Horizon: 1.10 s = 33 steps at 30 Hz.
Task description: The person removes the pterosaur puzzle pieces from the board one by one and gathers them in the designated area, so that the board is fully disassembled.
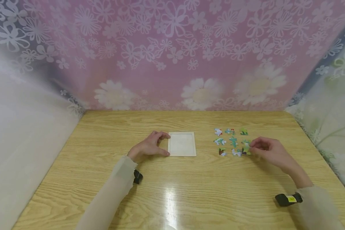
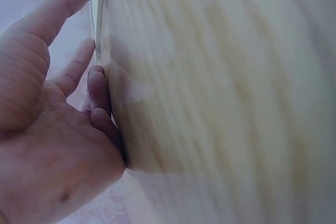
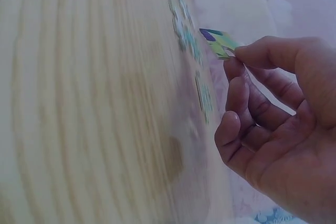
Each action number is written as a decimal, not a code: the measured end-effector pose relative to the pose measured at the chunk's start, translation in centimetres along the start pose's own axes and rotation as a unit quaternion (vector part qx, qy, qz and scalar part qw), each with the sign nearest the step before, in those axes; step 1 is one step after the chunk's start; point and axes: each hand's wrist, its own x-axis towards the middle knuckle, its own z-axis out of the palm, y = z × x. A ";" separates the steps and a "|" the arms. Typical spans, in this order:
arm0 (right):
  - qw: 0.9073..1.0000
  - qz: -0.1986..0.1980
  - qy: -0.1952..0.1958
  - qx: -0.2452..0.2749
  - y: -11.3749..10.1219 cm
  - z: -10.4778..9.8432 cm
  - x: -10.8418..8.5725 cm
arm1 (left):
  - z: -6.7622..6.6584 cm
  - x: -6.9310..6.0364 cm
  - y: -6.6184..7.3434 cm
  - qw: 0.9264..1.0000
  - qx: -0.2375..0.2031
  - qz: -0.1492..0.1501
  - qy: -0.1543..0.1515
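Near the middle of the table lies a flat, square, pale puzzle tray (image 1: 181, 144) with a raised rim. My left hand (image 1: 150, 145) touches its left side, thumb at the near corner and a fingertip farther up the edge; in the left wrist view, the tray's edge (image 2: 100, 19) meets the extended thumb and index finger. Between thumb and forefinger, my right hand (image 1: 268, 151) pinches a green and purple puzzle piece (image 3: 218, 43), tilted up off the table. Several loose pieces lie left of that hand, among them a teal piece (image 1: 233, 141) and a brown-and-white piece (image 1: 222, 152).
The wood-grain table (image 1: 207, 188) extends around the tray and pieces. Behind it hangs a pink flowered curtain (image 1: 172, 64), with pale cloth (image 1: 23, 127) at the left side. A black wrist device (image 1: 287, 199) sits by the right sleeve.
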 end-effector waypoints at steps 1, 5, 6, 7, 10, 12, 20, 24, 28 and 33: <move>1.000 0.002 -0.003 -0.002 0.1 -0.2 -0.1 | 0.0 0.0 0.0 1.000 0.002 0.000 0.000; 1.000 0.011 -0.012 -0.009 0.8 -0.6 -0.3 | 0.0 0.0 -0.1 1.000 0.007 0.001 0.000; 1.000 0.013 -0.014 -0.012 0.9 -0.6 -0.3 | 0.0 0.0 -0.1 1.000 0.007 0.001 0.000; 1.000 0.015 -0.016 -0.015 1.0 -0.7 -0.2 | 0.0 0.0 -0.2 1.000 0.004 0.000 -0.001; 0.999 0.021 -0.017 -0.028 1.4 -0.7 -0.1 | 0.0 -0.1 -0.1 1.000 0.003 0.000 -0.002; 0.999 0.028 -0.017 -0.036 1.6 -0.6 0.0 | -0.1 -0.3 -0.1 1.000 -0.006 -0.001 -0.003; 0.997 0.041 -0.026 -0.063 2.3 -0.6 0.3 | -0.3 -1.2 -0.6 0.999 -0.034 0.017 0.025; 0.997 0.042 -0.024 -0.068 2.5 -0.5 0.5 | -0.8 -2.2 -1.2 0.996 0.012 0.020 0.085; 0.996 0.040 -0.019 -0.077 2.5 -0.5 0.6 | -1.6 -3.8 -1.6 0.989 0.056 0.012 0.137; 0.994 0.030 -0.004 -0.108 2.4 -0.8 0.5 | -2.8 -6.0 -1.8 0.977 0.116 -0.013 0.177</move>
